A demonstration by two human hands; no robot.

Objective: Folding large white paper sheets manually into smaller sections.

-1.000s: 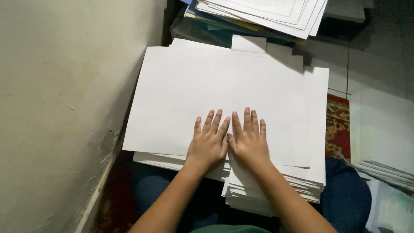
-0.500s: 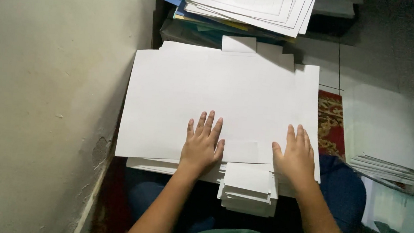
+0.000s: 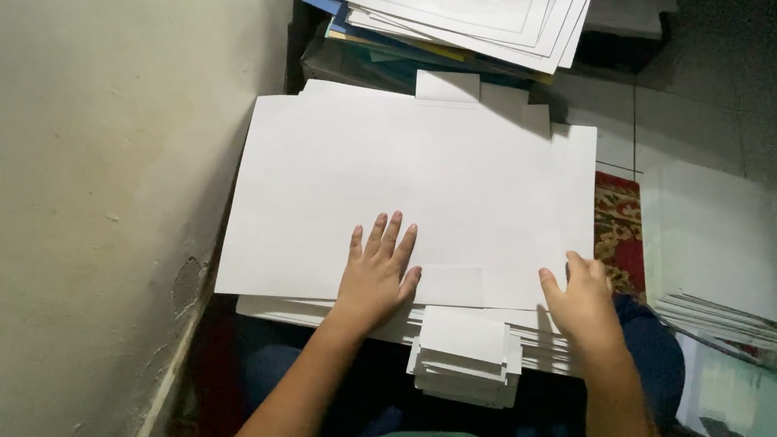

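Left hand (image 3: pixel 376 274) flat, fingers spread wide, palm pressing on big white sheet (image 3: pixel 400 191) atop paper stack on lap, holding nothing. Right hand (image 3: pixel 582 303) at sheet's 4 o'clock corner, fingers curled on its edge, pinch unclear. Small white paper pile (image 3: pixel 466 352) at 6 o'clock, document stack (image 3: pixel 463 9) at 12

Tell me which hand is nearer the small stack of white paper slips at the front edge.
Left. The left hand lies just above-left of the small stack of white paper slips; the right hand sits farther right.
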